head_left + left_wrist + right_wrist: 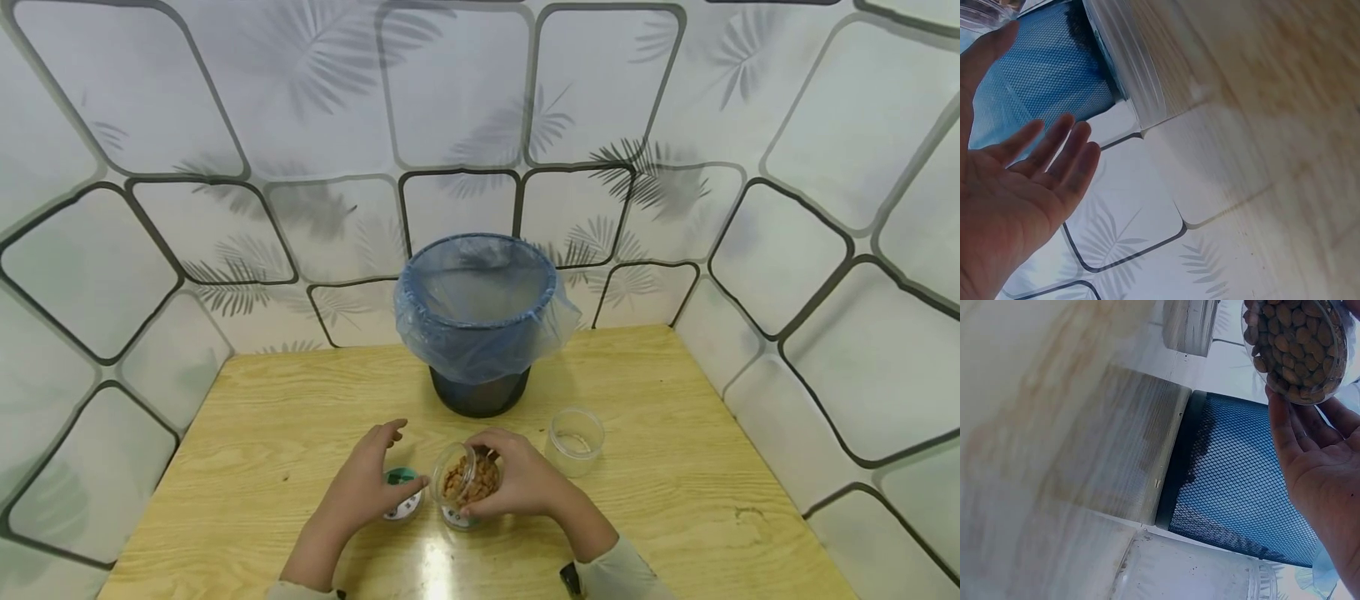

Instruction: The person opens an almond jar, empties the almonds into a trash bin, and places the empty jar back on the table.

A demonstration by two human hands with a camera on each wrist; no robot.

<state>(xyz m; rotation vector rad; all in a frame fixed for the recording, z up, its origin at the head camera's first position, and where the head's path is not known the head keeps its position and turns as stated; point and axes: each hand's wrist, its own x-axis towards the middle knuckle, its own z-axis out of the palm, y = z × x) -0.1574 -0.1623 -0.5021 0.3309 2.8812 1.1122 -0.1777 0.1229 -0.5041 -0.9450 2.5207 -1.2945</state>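
My right hand [517,475] grips a clear plastic jar of brown almond-like nuts [480,479], tilted with its rim toward the left. In the right wrist view the nuts [1297,347] show through the jar wall, above the table. My left hand [367,479] is held with fingers spread and nothing in the palm, as the left wrist view confirms. Its thumb reaches toward the jar's rim; whether they touch I cannot tell. Under that thumb lies a round green-and-white labelled top [402,493], partly hidden. Another white labelled piece [459,518] shows just below the tilted jar.
A clear container [575,442] stands right of my right hand. Behind, a dark mesh bin [480,396] lined with a blue bag [487,350] stands near the patterned wall [457,108]. Everything is on a wood-grain table [675,467].
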